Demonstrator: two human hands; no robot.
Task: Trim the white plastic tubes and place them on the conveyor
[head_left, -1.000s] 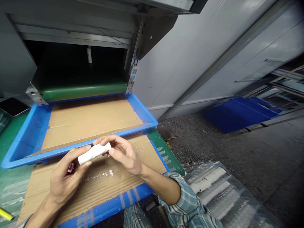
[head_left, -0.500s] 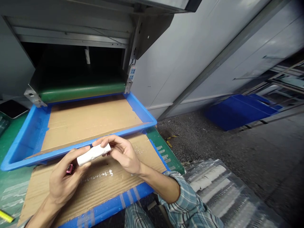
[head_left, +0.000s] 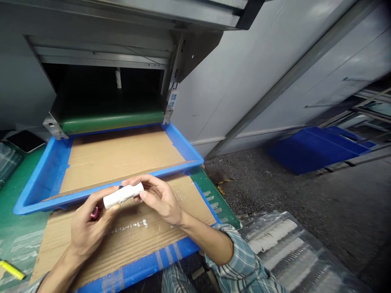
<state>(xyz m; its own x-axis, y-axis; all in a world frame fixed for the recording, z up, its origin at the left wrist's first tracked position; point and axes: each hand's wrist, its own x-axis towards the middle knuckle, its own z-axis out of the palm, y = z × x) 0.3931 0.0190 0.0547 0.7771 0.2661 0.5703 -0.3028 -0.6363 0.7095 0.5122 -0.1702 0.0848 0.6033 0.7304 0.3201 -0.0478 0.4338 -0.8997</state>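
Note:
A short white cylinder (head_left: pixel 122 195) is held between my two hands over the cardboard sheet (head_left: pixel 146 240). My left hand (head_left: pixel 87 230) grips its left end between thumb and fingers. At its right end, my right hand (head_left: pixel 161 201) has the fingertips over the top and the thumb below. A rough, uneven seam shows along the cylinder's near side. Tucked in my left palm is a small pink object (head_left: pixel 95 213), mostly hidden, whose kind I cannot make out.
Beyond my hands stands a blue tray (head_left: pixel 27 199) lined with cardboard, below a green conveyor belt (head_left: pixel 116 123). Another white cylinder (head_left: pixel 118 79) is inside the conveyor opening. A dark-screened device (head_left: pixel 27 141) and a yellow object (head_left: pixel 12 270) are on the left. Wrapped white rolls (head_left: pixel 275 236) lie at lower right.
The white cylinder has been turned in my fingers, so its rough seam now faces me. My right thumb has moved onto its right end. The view has shifted slightly.

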